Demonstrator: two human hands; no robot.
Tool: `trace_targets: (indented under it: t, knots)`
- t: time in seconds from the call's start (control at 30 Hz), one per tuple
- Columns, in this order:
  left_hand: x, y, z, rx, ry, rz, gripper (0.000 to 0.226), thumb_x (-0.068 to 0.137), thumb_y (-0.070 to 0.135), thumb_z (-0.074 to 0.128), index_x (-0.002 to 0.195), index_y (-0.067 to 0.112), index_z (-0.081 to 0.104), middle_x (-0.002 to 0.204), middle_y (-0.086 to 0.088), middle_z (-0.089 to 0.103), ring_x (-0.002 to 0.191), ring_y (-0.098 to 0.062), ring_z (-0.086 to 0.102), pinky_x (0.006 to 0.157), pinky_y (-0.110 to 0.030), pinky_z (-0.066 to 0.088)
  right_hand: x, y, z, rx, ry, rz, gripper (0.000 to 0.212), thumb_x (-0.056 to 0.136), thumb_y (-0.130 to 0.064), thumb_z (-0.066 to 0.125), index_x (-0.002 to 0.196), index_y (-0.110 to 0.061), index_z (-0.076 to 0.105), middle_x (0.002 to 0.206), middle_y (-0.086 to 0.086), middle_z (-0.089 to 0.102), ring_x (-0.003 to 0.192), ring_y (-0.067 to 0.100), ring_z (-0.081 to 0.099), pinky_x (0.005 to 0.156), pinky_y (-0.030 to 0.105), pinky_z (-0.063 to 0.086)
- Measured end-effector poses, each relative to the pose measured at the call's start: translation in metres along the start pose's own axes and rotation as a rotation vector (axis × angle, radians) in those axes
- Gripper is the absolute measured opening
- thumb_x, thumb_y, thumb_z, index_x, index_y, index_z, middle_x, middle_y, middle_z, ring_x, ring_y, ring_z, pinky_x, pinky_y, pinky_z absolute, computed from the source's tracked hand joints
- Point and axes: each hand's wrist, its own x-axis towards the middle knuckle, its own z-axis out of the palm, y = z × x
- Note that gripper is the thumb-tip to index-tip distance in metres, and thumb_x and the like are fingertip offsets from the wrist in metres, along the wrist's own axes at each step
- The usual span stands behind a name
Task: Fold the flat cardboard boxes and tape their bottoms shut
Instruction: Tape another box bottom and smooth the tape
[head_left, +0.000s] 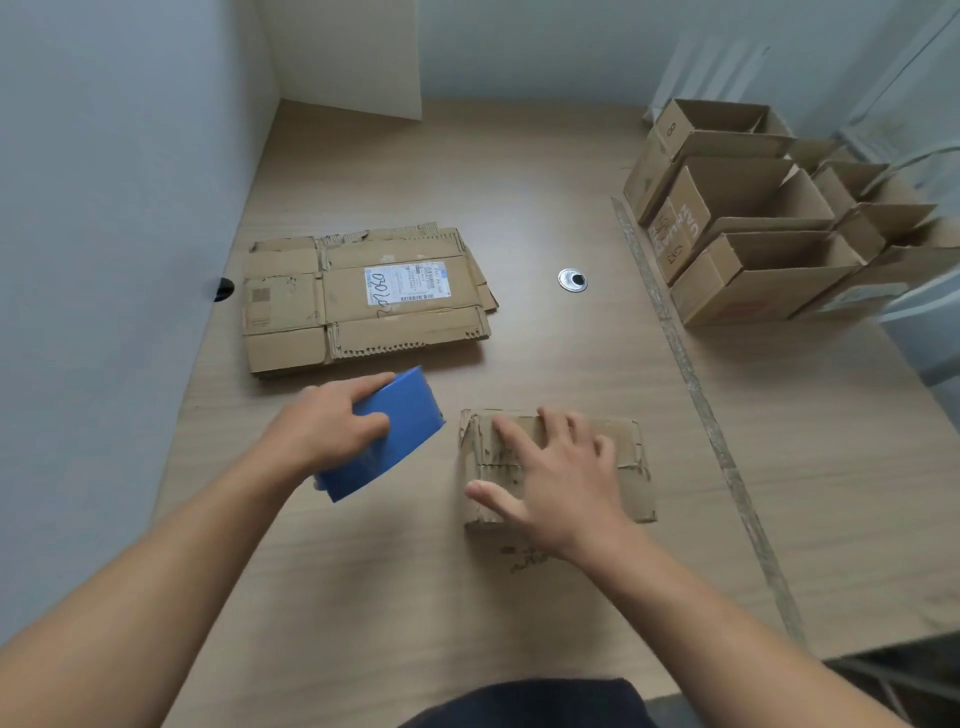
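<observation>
Wood-grain tabletop (519, 171) sits in a corner of pale walls (104, 156). The folded cardboard box (636, 467) stands at centre. The right hand (561, 483) presses flat on it, fingers spread. At its 9 o'clock the left hand (332, 426) grips a blue tape roll (400, 441). Flattened boxes (363, 296) lie at 11 o'clock and open assembled boxes (753, 218) at 2 o'clock, with a metal grommet (573, 280) between.

A light wood-grain tabletop (519, 208) carries a stack of flattened brown cardboard boxes (363, 301) at far left (the top one bears a white shipping label). A small closed brown cardboard box (635, 488) sits nearer the front. A round metal grommet (573, 280) is set mid-table. Open-topped brown cardboard boxes (737, 234) cluster at the right, beyond a pale worn strip (670, 332).
</observation>
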Motion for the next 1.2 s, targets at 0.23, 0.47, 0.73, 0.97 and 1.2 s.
trace_targets:
  t: [0.23, 0.47, 0.73, 0.97, 1.2]
  knots:
    - [-0.014, -0.012, 0.006, -0.225, 0.102, -0.033, 0.057, 0.085, 0.029, 0.062, 0.136, 0.051, 0.051, 0.115, 0.008, 0.061, 0.101, -0.019, 0.055, 0.071, -0.03, 0.041, 0.004, -0.019, 0.016, 0.045, -0.07, -0.041, 0.071, 0.09, -0.053, 0.048, 0.151, -0.039, 0.016, 0.163, 0.01, 0.003, 0.148, 0.034, 0.0, 0.119, 0.06, 0.003]
    - [-0.025, -0.025, 0.012, -0.234, 0.13, 0.064, 0.07, 0.067, 0.044, 0.052, 0.136, 0.056, 0.049, 0.116, 0.012, 0.065, 0.1, -0.018, 0.058, 0.08, -0.033, 0.046, -0.008, 0.013, 0.014, -0.012, -0.141, -0.264, 0.074, 0.094, -0.024, 0.047, 0.15, -0.057, 0.011, 0.165, -0.002, -0.019, 0.151, 0.029, -0.018, 0.119, 0.057, -0.008]
    - [-0.037, -0.029, 0.011, -0.228, 0.158, 0.186, 0.068, 0.072, 0.043, 0.053, 0.138, 0.055, 0.046, 0.115, 0.018, 0.064, 0.098, -0.015, 0.06, 0.08, -0.029, 0.046, 0.006, 0.039, 0.011, 0.044, -0.142, -0.411, 0.063, 0.099, -0.023, 0.054, 0.146, -0.057, 0.029, 0.166, -0.01, -0.007, 0.152, 0.018, -0.013, 0.12, 0.047, -0.009]
    - [-0.052, -0.029, 0.02, -0.259, 0.201, 0.381, 0.064, 0.074, 0.048, 0.055, 0.135, 0.06, 0.041, 0.113, 0.035, 0.059, 0.091, -0.004, 0.061, 0.076, -0.023, 0.049, 0.015, 0.051, 0.011, -0.011, -0.136, -0.488, 0.061, 0.104, -0.021, 0.046, 0.147, -0.058, 0.024, 0.166, -0.012, -0.003, 0.152, 0.022, -0.016, 0.122, 0.048, -0.006]
    - [-0.071, -0.039, 0.034, -0.076, 0.364, 0.574, 0.061, 0.078, 0.047, 0.052, 0.137, 0.055, 0.04, 0.121, 0.048, 0.05, 0.091, -0.011, 0.062, 0.069, -0.028, 0.052, 0.005, 0.051, 0.012, 0.202, 0.058, -0.459, 0.056, 0.097, -0.044, 0.054, 0.148, -0.049, 0.034, 0.165, -0.008, 0.017, 0.154, 0.022, -0.002, 0.123, 0.05, 0.002]
